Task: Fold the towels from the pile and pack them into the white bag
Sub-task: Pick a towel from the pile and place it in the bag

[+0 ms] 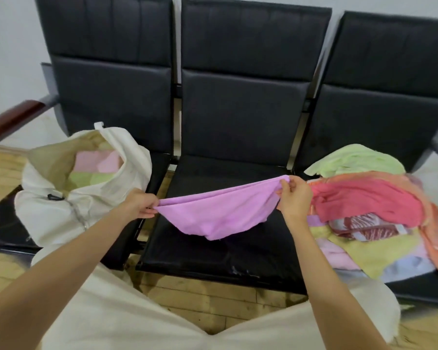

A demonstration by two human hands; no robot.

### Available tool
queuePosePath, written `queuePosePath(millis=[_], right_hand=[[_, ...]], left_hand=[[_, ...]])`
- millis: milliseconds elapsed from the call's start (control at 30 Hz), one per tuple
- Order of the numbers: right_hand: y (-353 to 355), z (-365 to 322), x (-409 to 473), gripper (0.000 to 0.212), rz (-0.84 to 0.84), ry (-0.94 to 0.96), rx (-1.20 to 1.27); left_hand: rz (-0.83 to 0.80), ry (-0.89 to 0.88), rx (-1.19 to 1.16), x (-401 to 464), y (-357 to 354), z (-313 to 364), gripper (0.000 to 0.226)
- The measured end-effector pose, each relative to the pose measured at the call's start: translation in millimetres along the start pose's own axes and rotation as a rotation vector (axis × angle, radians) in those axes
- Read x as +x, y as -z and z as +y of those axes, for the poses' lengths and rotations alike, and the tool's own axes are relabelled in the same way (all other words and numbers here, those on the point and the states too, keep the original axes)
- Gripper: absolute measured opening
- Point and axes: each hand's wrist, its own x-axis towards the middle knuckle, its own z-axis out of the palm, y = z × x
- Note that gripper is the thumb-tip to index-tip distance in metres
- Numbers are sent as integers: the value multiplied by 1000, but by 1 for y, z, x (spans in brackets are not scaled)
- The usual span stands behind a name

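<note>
A purple towel (218,210) hangs doubled over above the middle black seat (213,253), sagging in the centre. My left hand (141,202) pinches its left end and my right hand (292,198) pinches its right end, slightly higher. The white bag (61,205) stands open on the left seat, with folded pink and light green towels inside it. The pile of towels (369,213) lies on the right seat: a light green one at the back, a red one on top, yellow, lilac and orange ones below.
A row of three black chairs with tall backrests (248,72) stands against a white wall. A wooden armrest (13,120) juts out at the far left. Wooden floor (208,299) shows in front of the seats, above my white-clad legs.
</note>
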Motion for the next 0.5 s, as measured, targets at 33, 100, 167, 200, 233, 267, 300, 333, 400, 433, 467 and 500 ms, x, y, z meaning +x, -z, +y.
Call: queuePosePath(millis=[33, 100, 167, 200, 233, 267, 300, 333, 400, 433, 467, 500], right_hand=[[3, 3, 2, 16, -7, -1, -23], [10, 6, 9, 15, 7, 9, -35], [17, 1, 16, 14, 47, 50, -31], [21, -3, 19, 15, 73, 72, -16], [26, -9, 22, 15, 102, 83, 9], [30, -15, 24, 16, 134, 84, 40], [34, -21, 27, 16, 164, 85, 74], [37, -25, 29, 15, 190, 91, 109], [41, -35, 33, 14, 233, 114, 175], [43, -39, 33, 14, 244, 116, 194], [44, -42, 34, 14, 250, 114, 202], [46, -44, 33, 14, 253, 115, 200]], left_hand=[[-41, 15, -134, 0, 4, 8, 20], [-85, -51, -325, -7, 10, 32, 20], [-75, -234, -345, -21, 16, 64, 25], [-52, -337, -334, -29, 18, 81, 27], [-26, -429, -333, -36, 20, 96, 28], [-2, -505, -340, -43, 22, 110, 29], [23, -570, -355, -49, 24, 123, 29], [48, -621, -376, -54, 26, 135, 29], [71, -703, -399, -63, 32, 154, 31], [73, -741, -376, -66, 35, 160, 32], [78, -773, -321, -68, 38, 163, 32], [87, -803, -245, -68, 41, 165, 33]])
